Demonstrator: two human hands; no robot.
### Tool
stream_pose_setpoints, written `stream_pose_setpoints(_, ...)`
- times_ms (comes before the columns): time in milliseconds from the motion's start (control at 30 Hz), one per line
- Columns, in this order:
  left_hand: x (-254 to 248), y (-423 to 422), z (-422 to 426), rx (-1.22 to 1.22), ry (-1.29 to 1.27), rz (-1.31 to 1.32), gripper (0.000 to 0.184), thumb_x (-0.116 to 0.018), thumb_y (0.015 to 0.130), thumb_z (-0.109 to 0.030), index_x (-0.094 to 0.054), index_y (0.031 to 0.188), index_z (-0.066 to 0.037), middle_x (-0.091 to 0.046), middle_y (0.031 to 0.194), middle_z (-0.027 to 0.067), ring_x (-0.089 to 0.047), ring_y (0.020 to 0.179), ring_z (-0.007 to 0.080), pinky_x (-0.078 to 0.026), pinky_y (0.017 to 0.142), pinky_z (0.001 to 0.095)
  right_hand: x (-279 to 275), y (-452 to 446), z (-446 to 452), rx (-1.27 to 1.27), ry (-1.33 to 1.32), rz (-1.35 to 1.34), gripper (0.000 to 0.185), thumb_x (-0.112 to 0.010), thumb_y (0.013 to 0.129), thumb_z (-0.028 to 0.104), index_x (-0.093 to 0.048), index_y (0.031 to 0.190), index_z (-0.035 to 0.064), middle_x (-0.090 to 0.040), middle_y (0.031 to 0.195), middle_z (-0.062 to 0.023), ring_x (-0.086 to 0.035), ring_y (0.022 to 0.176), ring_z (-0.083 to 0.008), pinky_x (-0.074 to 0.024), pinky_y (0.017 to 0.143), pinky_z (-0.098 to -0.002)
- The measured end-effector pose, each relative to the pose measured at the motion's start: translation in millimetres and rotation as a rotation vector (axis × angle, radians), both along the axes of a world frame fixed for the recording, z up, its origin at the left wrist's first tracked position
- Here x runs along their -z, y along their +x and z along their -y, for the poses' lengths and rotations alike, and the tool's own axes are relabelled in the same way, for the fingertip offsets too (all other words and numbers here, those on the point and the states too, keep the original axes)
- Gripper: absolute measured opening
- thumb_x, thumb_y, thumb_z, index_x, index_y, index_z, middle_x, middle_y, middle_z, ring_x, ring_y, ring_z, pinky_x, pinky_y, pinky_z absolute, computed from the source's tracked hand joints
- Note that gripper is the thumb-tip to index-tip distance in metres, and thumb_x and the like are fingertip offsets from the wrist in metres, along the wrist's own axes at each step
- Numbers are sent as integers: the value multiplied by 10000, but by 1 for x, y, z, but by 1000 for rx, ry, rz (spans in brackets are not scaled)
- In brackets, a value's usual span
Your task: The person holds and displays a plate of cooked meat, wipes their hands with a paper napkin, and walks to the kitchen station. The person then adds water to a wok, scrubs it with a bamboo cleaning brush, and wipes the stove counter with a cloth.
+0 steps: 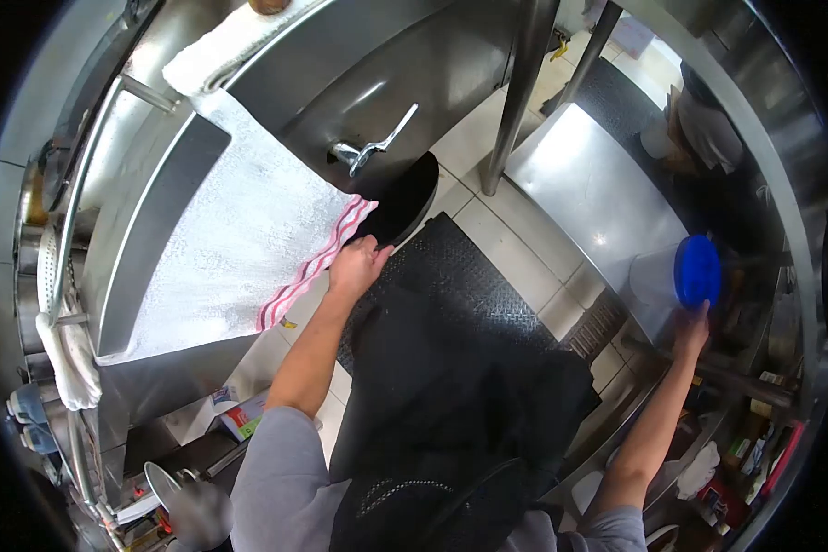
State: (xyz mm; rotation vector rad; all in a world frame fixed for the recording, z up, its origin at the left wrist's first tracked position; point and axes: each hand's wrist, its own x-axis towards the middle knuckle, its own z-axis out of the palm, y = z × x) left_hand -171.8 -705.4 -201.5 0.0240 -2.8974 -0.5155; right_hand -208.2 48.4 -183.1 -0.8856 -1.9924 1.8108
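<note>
My left hand (357,269) is closed at the rim of a black round bin (416,204), beside the pink-striped edge of a white towel (239,216). The towel hangs over the front of a steel unit. The bin stands on the floor below a metal lever valve (368,152). On the right, my right hand (693,324) grips the lower edge of a clear tub (651,279) with a blue lid (699,271). The tub is tilted on its side over a steel surface, and the lid hides part of my fingers.
A black mat (442,267) lies on the tiled floor in front of me, near a floor drain grate (595,331). A steel table (584,175) and its upright post (522,92) stand to the right. Shelves with boxes and bottles (754,451) are at the lower right.
</note>
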Motion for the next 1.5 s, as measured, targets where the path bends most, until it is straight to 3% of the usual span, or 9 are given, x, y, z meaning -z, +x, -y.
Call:
stream_pose_setpoints(267,-92,25,-34,41,66,-34,400,-823,872,-331,-550,732,-74,-637,656,98,-669,602,318,-521,519,426,-84,101,93,108,50,256,719,-590,1026,588,-459,1530,93,-607,1300,-45,-657,839,-145,-534,658,-285)
stream_pose_setpoints(400,-149,31,-50,41,104,27,409,-817,875,-348,-552,727,-73,-639,657,101,-671,604,328,-524,527,435,-119,152,96,-101,113,326,748,-600,1036,549,-444,1518,-2,-603,1190,-60,-615,773,-111,-494,590,-260)
stream_pose_setpoints(633,-272,47,-93,33,259,114,389,-825,850,-368,-608,726,-70,-685,683,129,-692,648,355,-546,570,458,-238,217,110,-299,304,501,725,-565,1049,547,-502,1465,-43,-488,1292,-127,-620,817,-130,-515,587,-280)
stream_pose_setpoints(800,-427,72,-121,71,384,215,432,-806,860,-405,-638,723,-31,-675,688,160,-679,660,396,-534,626,478,-305,264,103,-508,398,588,646,-560,1056,522,-608,1339,-56,-561,1228,-173,-602,650,-151,-519,528,-297)
stream_pose_setpoints(933,-616,90,-110,121,438,247,434,-861,828,-408,-675,742,-26,-666,667,142,-672,606,258,-513,588,365,-375,276,115,-567,211,615,601,-595,1038,516,-666,1256,-39,-632,831,-70,-626,625,-148,-503,506,-296)
stream_pose_setpoints(1067,-785,117,-75,174,586,227,335,-900,823,-337,-741,798,-43,-731,768,6,-643,736,49,-517,667,275,-440,269,129,-660,193,587,635,-581,1034,546,-660,1278,-34,-680,905,-92,-646,647,-152,-517,521,-297)
stream_pose_setpoints(1200,-966,130,-37,-23,489,170,206,-870,852,-243,-734,818,-92,-707,803,-55,-614,732,43,-498,652,248,-447,254,132,-740,230,507,659,-573,1029,569,-662,1288,-31,-713,975,-118,-679,676,-162,-534,542,-303)
stream_pose_setpoints(1400,-1074,118,71,-76,409,-223,300,-797,916,-443,-698,906,-161,-473,695,-137,-325,594,-8,-252,543,211,-442,223,163,-795,179,464,640,-586,1023,561,-677,1238,-34,-708,875,-124,-692,642,-182,-535,515,-309)
stream_pose_setpoints(1500,-1087,96,118,-107,295,-290,323,-806,907,-458,-706,887,-151,-497,708,-134,-346,609,-3,-254,547,218,-426,220,178,-800,36,540,604,-615,1016,537,-668,1201,-35,-668,833,-102,-685,616,-181,-541,467,-300)
